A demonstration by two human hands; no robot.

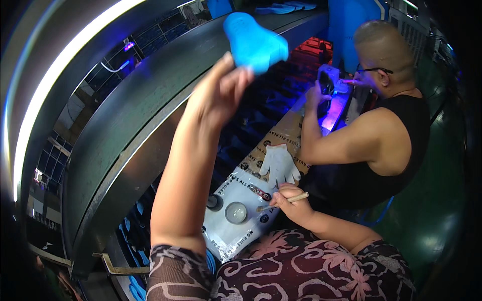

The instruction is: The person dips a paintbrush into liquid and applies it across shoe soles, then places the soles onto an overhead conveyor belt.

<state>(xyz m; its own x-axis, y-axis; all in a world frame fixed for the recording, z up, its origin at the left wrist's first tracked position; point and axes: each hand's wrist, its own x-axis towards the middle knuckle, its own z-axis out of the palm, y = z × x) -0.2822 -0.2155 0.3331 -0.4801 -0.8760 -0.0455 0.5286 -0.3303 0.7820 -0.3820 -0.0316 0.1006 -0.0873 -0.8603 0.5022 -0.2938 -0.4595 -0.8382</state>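
Note:
My left hand (pixel 221 93) is raised over the edge of the dark conveyor belt, its fingers closed on the lower end of a blue shoe sole (pixel 251 41). Low on the right, my right hand (pixel 292 206) grips a brush (pixel 298 198) by its pale wooden handle. The bristles point left toward a round dish (pixel 236 212) of greyish liquid and are apart from it. A small dark round container (pixel 215 202) stands beside the dish. A dark and red tool, perhaps a knife (pixel 259 191), lies just beyond the brush.
White work gloves (pixel 279 164) lie on the narrow, tape-covered bench (pixel 236 238). At right, a co-worker (pixel 384 125) handles a dark shoe (pixel 327 83) under violet light. The curved conveyor (pixel 125 115) runs along the left; more blue soles (pixel 285 8) lie on its far end.

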